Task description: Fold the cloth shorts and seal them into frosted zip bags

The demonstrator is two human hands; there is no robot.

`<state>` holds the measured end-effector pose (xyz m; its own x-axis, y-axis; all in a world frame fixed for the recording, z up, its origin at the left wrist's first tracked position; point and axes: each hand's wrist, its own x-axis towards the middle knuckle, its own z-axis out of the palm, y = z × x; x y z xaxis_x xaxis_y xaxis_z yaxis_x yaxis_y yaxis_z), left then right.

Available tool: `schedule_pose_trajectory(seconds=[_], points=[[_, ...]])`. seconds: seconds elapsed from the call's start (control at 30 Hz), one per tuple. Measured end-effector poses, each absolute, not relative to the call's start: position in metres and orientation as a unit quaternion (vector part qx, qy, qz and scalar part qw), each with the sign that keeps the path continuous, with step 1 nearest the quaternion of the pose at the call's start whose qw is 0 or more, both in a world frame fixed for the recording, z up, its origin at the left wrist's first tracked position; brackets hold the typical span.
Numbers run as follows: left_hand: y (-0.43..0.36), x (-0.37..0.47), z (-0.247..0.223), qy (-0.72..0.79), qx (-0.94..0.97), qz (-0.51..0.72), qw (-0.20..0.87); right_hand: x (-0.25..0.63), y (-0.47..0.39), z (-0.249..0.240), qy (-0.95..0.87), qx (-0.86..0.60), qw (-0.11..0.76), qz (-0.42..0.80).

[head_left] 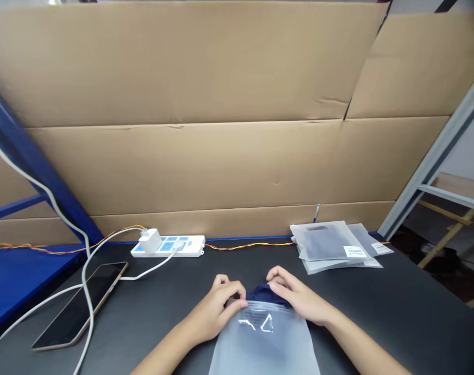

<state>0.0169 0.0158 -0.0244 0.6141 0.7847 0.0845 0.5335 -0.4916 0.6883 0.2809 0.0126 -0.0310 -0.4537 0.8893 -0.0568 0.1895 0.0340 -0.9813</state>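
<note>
A frosted plastic zip bag (266, 338) lies on the black table in front of me, its mouth facing away. Dark blue fabric (271, 295) sticks out of that mouth, and a darker shape shows faintly through the bag. My left hand (223, 307) pinches the bag's left top corner between thumb and fingers. On the other side, my right hand (293, 294) has its fingers curled on the blue fabric at the bag's right top edge. Its fingertips are partly hidden behind the fabric.
Several filled, labelled plastic bags (330, 242) lie stacked at the back right, with a pen (317, 212) behind them. A white power strip (192, 246) with a charger (150, 240) stands at the back left. A tablet (82, 307) lies left under a white cable (89, 291). Cardboard (221, 166) walls the back.
</note>
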Motion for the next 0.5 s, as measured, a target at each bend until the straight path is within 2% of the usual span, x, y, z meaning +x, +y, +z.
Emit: schedule_pose_trajectory(seconds=[0.07, 0.17, 0.33, 0.4, 0.47, 0.5], points=[[0.019, 0.013, -0.024, 0.407, 0.836, 0.183, 0.319, 0.281, 0.015, -0.031, -0.662, -0.425, 0.319, 0.529], [0.016, 0.014, -0.021, 0.399, 0.841, 0.145, 0.334, 0.284, 0.014, -0.032, -0.69, -0.408, 0.247, 0.544], [0.01, 0.018, -0.014, 0.395, 0.844, 0.107, 0.347, 0.288, 0.01, -0.038, -0.61, -0.333, 0.111, 0.71], [0.011, 0.017, -0.013, 0.402, 0.84, 0.117, 0.344, 0.287, 0.012, -0.038, -0.613, -0.351, 0.167, 0.688], [0.013, 0.016, -0.012, 0.413, 0.834, 0.128, 0.343, 0.286, 0.014, -0.036, -0.634, -0.409, 0.264, 0.601], [0.014, 0.015, -0.013, 0.416, 0.832, 0.132, 0.342, 0.286, 0.015, -0.036, -0.637, -0.426, 0.285, 0.575]])
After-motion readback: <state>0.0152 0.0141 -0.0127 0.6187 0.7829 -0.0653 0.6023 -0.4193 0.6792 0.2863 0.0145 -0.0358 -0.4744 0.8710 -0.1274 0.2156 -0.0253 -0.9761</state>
